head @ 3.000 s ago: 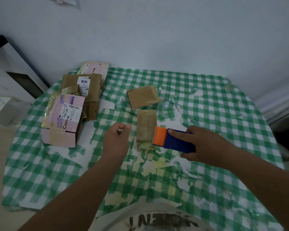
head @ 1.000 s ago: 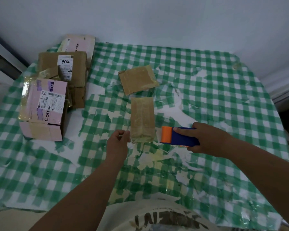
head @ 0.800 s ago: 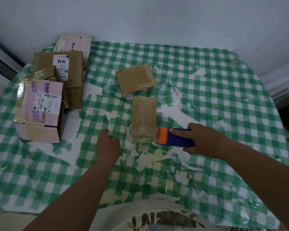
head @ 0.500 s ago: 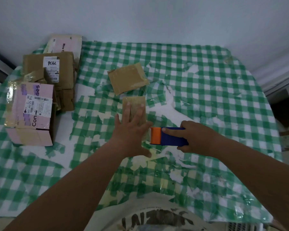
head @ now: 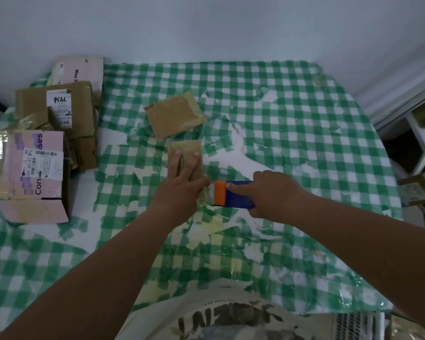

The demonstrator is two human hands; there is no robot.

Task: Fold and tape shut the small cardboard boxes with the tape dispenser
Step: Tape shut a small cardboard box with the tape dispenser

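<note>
Centre of frame: the left hand (head: 179, 190) lies flat, fingers straight, on a small box (head: 185, 165) on the table (head: 304, 123). The right hand (head: 272, 195) grips the tape dispenser (head: 231, 194) just beside the box's lower right edge.

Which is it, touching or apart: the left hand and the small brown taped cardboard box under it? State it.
Touching. The head view shows the left hand lying flat on the small brown cardboard box, straight fingers pressed on its top with no gap.
</note>
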